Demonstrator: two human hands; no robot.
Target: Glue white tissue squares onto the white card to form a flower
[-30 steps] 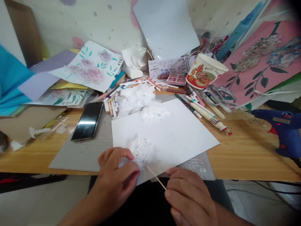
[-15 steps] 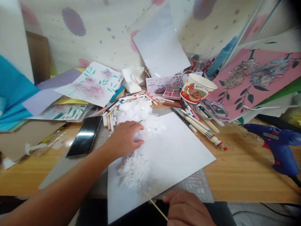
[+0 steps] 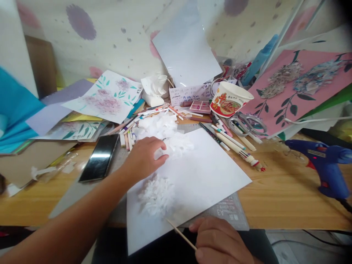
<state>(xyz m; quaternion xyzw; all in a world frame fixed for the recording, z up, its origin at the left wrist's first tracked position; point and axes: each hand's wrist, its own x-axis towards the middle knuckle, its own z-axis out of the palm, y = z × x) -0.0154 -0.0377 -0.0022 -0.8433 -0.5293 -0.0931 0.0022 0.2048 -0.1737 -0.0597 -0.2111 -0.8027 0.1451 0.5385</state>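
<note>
My left hand (image 3: 148, 156) rests at the pile of white tissue paper pieces (image 3: 176, 146), with a gap between thumb and forefinger; its other fingers are partly hidden. Below it, a ruffled cluster of white paper petals (image 3: 156, 194) lies on a white sheet of paper (image 3: 209, 165). At the bottom edge my right hand (image 3: 220, 238) is closed round a thin wooden stick (image 3: 180, 233). The stick's far tip points to the lower edge of the petal cluster. Under the sheet is a grey cutting mat (image 3: 231, 212).
A phone (image 3: 99, 157) lies left of the sheet. Markers and pens (image 3: 236, 146), scissors (image 3: 247, 124) and a paper noodle cup (image 3: 229, 99) stand behind at right. A blue glue gun (image 3: 327, 165) is at far right. Flower pictures (image 3: 110, 97) lean at back left.
The view has shifted slightly. My left forefinger has curled a little at the paper pile. My right hand keeps the stick in nearly the same place.
</note>
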